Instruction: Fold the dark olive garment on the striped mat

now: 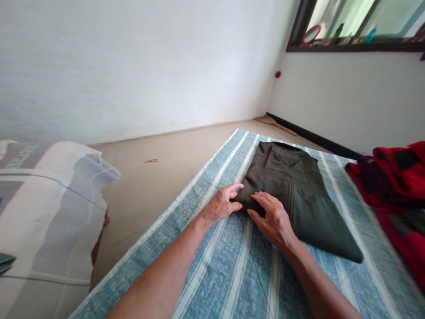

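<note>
A folded dark green garment (292, 195) lies on a blue-and-white striped mat (232, 266) spread over the tiled floor (149, 177); everything here is placed from that garment. The left hand (222, 204) is at its near left corner, fingers curled and pinching the cloth edge between thumb and fingertips. The right hand (272, 219) lies just beside it, palm down and fingers spread flat, pressing on the garment's near edge without gripping anything. To the right of the garment, close to its side, is a heap of red and black cloth (398, 186). Well to its left, off the mat, sits a grey and white pillow (49, 212). Beyond the garment, high on the wall, is a window sill (352, 44) with small items.
</note>
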{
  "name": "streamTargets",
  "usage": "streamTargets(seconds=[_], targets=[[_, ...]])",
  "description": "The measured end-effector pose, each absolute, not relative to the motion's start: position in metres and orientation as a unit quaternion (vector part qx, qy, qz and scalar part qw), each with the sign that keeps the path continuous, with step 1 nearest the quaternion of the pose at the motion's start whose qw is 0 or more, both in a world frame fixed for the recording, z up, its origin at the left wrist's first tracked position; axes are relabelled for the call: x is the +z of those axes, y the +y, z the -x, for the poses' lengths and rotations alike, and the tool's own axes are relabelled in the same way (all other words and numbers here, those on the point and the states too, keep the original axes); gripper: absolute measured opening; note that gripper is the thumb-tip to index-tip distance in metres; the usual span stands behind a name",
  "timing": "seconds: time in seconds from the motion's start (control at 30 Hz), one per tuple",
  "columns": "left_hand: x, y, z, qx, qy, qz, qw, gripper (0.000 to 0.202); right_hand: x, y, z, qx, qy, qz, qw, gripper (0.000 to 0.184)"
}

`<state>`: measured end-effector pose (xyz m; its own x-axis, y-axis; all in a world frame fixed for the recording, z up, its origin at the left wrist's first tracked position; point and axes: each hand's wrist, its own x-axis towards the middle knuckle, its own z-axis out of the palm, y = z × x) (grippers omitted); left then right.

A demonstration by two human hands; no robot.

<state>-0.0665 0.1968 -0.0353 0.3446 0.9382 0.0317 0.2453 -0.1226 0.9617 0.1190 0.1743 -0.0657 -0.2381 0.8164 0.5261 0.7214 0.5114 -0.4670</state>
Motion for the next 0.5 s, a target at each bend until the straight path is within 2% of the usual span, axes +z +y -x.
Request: streamTargets(seconds=[0.2, 0.5], targets=[[-0.042, 0.197, 0.067, 0.352, 0.424, -0.653, 0.519, 0.079, -0.065, 0.174, -0.118, 0.067, -0.781, 0.49, 0.38, 0.03], [-0.048, 0.202, 0.072, 0.326, 0.392, -0.658, 0.555, 0.078, -0.065, 0.177, -0.12, 0.081, -0.784, 0.484, 0.381, 0.03]])
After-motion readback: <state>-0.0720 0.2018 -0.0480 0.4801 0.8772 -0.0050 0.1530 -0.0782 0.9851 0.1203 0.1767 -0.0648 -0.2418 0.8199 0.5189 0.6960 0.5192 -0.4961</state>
